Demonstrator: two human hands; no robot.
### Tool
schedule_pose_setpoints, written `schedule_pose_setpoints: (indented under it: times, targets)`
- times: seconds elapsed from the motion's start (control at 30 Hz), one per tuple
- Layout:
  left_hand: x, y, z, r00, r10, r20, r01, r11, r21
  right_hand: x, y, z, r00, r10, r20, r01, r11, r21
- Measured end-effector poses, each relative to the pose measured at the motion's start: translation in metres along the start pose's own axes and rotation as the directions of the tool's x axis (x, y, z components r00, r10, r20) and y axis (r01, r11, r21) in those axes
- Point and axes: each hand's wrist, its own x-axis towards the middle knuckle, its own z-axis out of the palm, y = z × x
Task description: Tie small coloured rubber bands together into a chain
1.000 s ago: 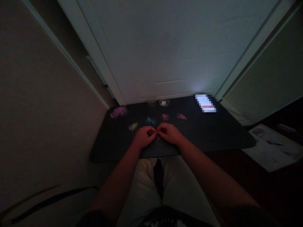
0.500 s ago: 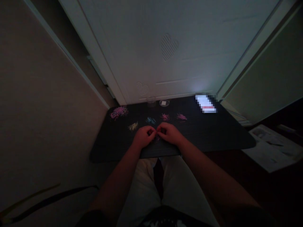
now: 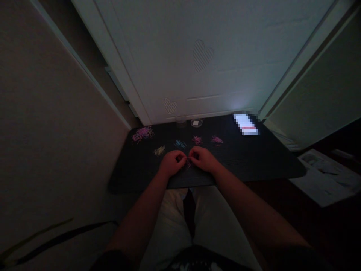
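Over the front middle of the black table, my left hand (image 3: pixel 172 163) and my right hand (image 3: pixel 203 159) are both closed in pinches, fingertips almost meeting. Something tiny seems to be between them, too dim and small to name. Just beneath the fingertips lie a few small purplish strands (image 3: pixel 188 164). Beyond my hands are little heaps of thin strands: a yellowish heap (image 3: pixel 159 151), a blue heap (image 3: pixel 179 143), a pink-red heap (image 3: pixel 197 139) and a purple-pink heap (image 3: pixel 217 139). A larger mixed pink and purple heap (image 3: pixel 142 134) sits at the far left corner.
A clear round container (image 3: pixel 181 122) and a round clear lid (image 3: pixel 196 123) with a white label stand at the table's back edge. A lit phone (image 3: pixel 246 123) lies at the back right. Behind rises a white door (image 3: pixel 231 56); papers (image 3: pixel 324 177) lie to the right.
My right fingertips have drawn slightly away from the left ones, leaving a narrow gap. My left hand stays nearly in place, and the heaps look unchanged.
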Motion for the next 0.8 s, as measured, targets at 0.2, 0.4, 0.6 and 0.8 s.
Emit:
schedule_pose_setpoints:
  times: [0.2, 0.4, 0.6, 0.8]
  targets:
    - [-0.0005, 0.0036, -0.0014, 1.0, 0.014, -0.025, -0.014, 1.0, 0.009, -0.0001, 0.0009, 0.0005, 1.0, 0.022, 0.0, -0.022, 0.999, 0.023]
    - [-0.0016, 0.0039, -0.0009, 0.998, 0.032, -0.057, -0.033, 0.999, -0.009, -0.0006, 0.0013, -0.0003, 1.0, -0.005, 0.011, 0.005, 1.0, 0.019]
    - [-0.0014, 0.0037, -0.0004, 1.0, 0.018, -0.02, -0.018, 1.0, -0.002, -0.0005, 0.0015, -0.0009, 1.0, -0.01, 0.02, 0.01, 1.0, 0.008]
    - [-0.001, 0.0057, -0.0019, 1.0, 0.013, -0.018, -0.014, 1.0, -0.008, -0.0007, 0.0007, -0.0012, 1.0, 0.006, 0.024, -0.007, 1.0, 0.024]
